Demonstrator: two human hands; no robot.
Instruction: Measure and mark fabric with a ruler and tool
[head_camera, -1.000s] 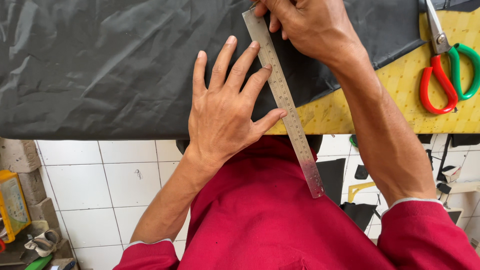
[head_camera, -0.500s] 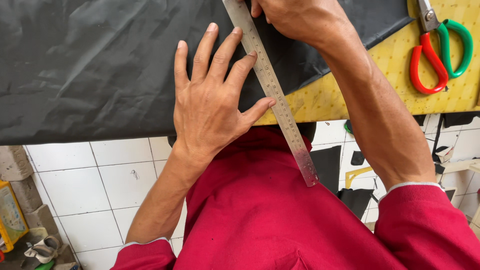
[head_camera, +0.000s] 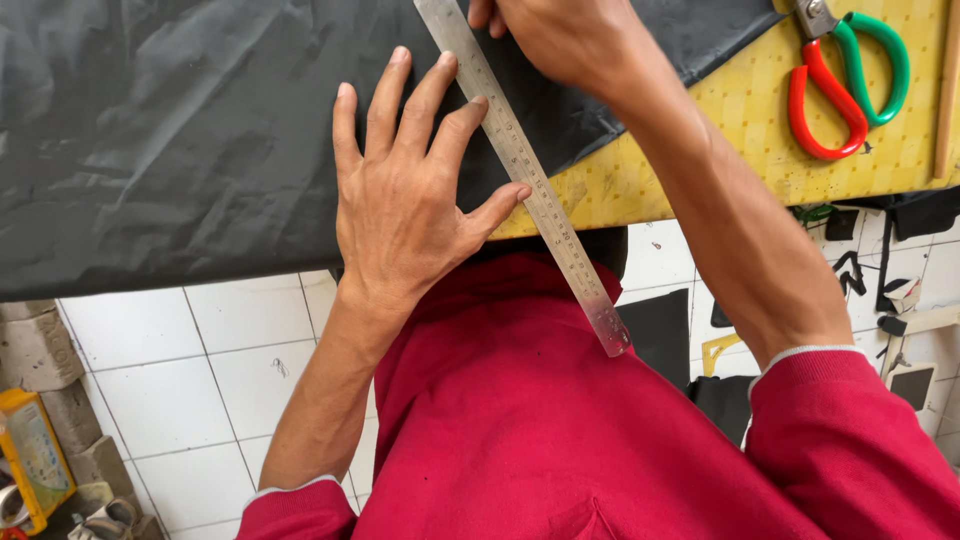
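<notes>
Two hands work one steel ruler (head_camera: 525, 175) laid slantwise across the black fabric (head_camera: 180, 140), which is spread over a yellow-topped table (head_camera: 700, 150) and hangs a little past its near edge. Your left hand (head_camera: 405, 200) lies flat and wide open on the cloth just beside the ruler, fingers fanned toward the far side, thumb tip touching the ruler's left edge near its middle. Keep that palm heavy and that thumb snug against the steel, since the fabric shows creases and looks thin enough to creep under any sideways push. Your right hand (head_camera: 560, 40) sits at the ruler's far end, at the top edge of view; its fingers are curled and bunched over the steel, but whether they pinch a marking tool or only press the ruler down cannot be told, as the fingertips are cut off. The ruler's near end juts well off the table, over your red sweatshirt (head_camera: 520, 420), so only its upper part has backing; put your pressure there and not on the free end, or the far end may lift and pivot. Smooth the wrinkles out from under the ruler's edge before trusting any line along it. Red-and-green-handled scissors (head_camera: 845, 85) lie on the bare yellow surface to your right, well apart from the ruler, beyond your right forearm. White floor tiles (head_camera: 200, 380) show below the table edge, with dark scraps at the right.
</notes>
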